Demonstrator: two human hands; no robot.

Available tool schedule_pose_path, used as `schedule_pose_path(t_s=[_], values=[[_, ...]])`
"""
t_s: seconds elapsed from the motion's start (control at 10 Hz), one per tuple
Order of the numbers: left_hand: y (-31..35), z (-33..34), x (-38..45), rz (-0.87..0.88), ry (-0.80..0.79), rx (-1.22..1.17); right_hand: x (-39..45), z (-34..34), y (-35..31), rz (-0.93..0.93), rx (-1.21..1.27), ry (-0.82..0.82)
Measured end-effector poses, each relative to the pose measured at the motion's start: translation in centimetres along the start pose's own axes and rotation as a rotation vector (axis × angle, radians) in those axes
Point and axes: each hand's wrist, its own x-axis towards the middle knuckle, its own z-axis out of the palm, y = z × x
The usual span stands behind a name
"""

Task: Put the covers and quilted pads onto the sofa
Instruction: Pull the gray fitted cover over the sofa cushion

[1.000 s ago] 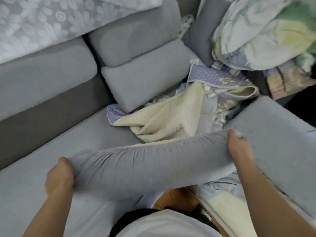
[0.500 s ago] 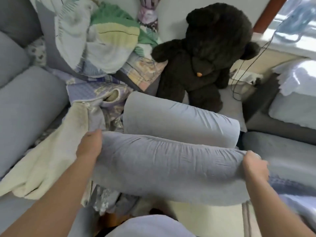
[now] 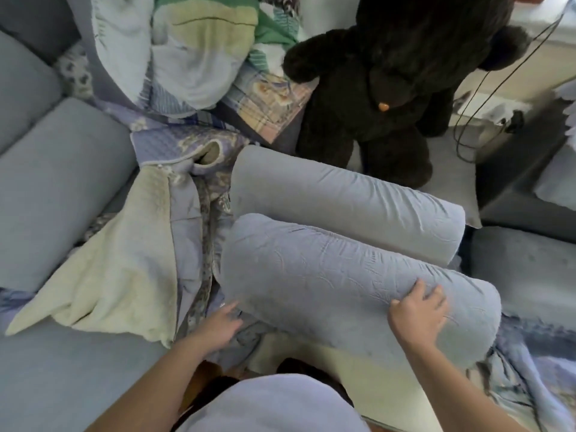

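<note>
Grey sofa [image 3: 46,369] corner, bedding heaped at back, two bolster cushions stacked mid-frame.
Near cushion [image 3: 343,282] lies against far cushion [image 3: 343,198], likely parked off the seat so covers can go on. Right hand [image 3: 417,310] spread flat on its near face, fingers relaxed, steadying it, not gripping. Left hand [image 3: 221,322] open, fingers reaching under its lower left end into the crumpled quilted pad [image 3: 174,157]. Pad: stitched lilac top, cream fleecy underside, still bunched, not laid. Cushions: soft, wrinkled grey fabric. Plush bear [image 3: 396,88] behind.

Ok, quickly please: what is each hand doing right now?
Left hand: open, fingers reaching under the near grey cushion, gripping nothing.
Right hand: open, fingers spread and pressing on the same cushion.
</note>
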Motion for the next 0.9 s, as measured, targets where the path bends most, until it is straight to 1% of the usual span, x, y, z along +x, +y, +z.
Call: schedule_pose_path(t_s=[0.1, 0.2, 0.3, 0.4, 0.5, 0.6, 0.7, 0.8, 0.9], values=[[-6.6, -2.7, -1.2, -0.134, 0.145, -0.194, -1.7, 3.0, -4.3, -0.33, -0.146, -0.009], [-9.7, -3.4, -6.9, -0.239, 0.257, -0.439, -5.3, 6.0, -10.1, -0.624, -0.244, -0.086], [-14.6, -2.6, -12.0, -0.322, 0.349, -0.643, -11.1, 8.4, -16.5, -0.806, -0.286, -0.167], [-21.8, -0.4, -16.9, -0.412, 0.429, -0.897, -18.7, 10.8, -22.1, -1.029, -0.317, -0.207], [-29.1, 3.1, -22.6, -0.494, 0.504, -1.064, -28.1, 14.3, -26.1, -1.166, -0.385, -0.308], [-37.6, 6.8, -28.4, -0.598, 0.576, -1.261, -39.1, 20.0, -27.9, -1.305, -0.42, -0.437], [-50.8, 13.4, -31.4, -0.717, 0.678, -1.362, -50.7, 26.3, -26.1, -1.428, -0.597, -0.638], [-58.2, 17.3, -38.0, -0.821, 0.833, -1.437, -60.1, 31.1, -22.3, -1.452, -0.69, -0.789], [-56.9, 15.9, -44.2, -0.884, 0.942, -1.561, -66.2, 34.4, -19.9, -1.547, -0.838, -0.844]])
